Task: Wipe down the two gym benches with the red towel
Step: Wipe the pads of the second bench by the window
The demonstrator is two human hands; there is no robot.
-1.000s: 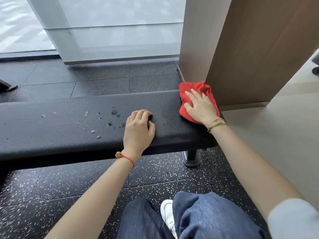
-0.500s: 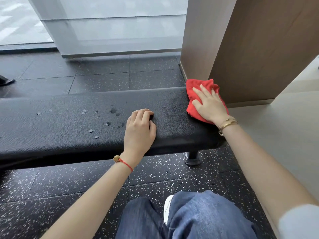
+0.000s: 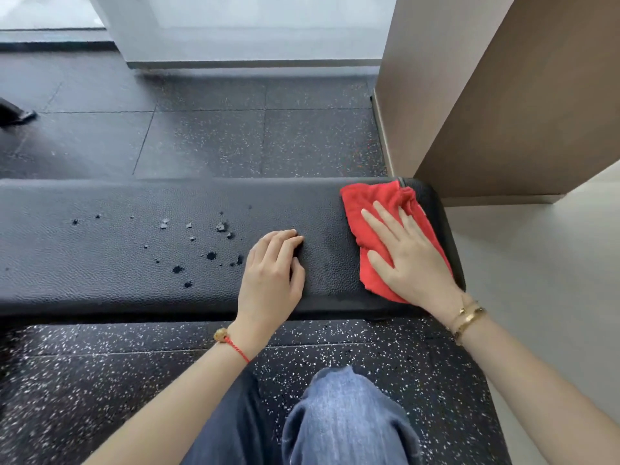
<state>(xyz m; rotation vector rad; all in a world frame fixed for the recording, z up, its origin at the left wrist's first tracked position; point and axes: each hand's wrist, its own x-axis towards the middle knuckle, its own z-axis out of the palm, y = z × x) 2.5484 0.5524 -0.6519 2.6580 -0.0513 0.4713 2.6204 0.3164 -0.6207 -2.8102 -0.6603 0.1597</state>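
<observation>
Black bench (image 3: 167, 250) running left-right, right hand (image 3: 407, 260) fingers flat on red towel (image 3: 365, 209), left hand (image 3: 271, 273) fingers curled, empty

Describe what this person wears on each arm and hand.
Both forearms are bare. The left hand has a thin red cord bracelet with a small gold-coloured bead at the wrist. The right hand has gold bangles at the wrist. No rings or gloves show.

A single head-worn wide-angle view looks forward and steeply down from close above the long black textured padded bench (image 3: 141, 250), which runs across the middle of the frame from the left edge. Its right end lies near the brown wall panel (image 3: 523, 105). The dark speckled rubber floor (image 3: 100, 380) fills the near and far ground, and the wearer's blue-jeaned knee (image 3: 342, 417) sits at the bottom edge.
</observation>
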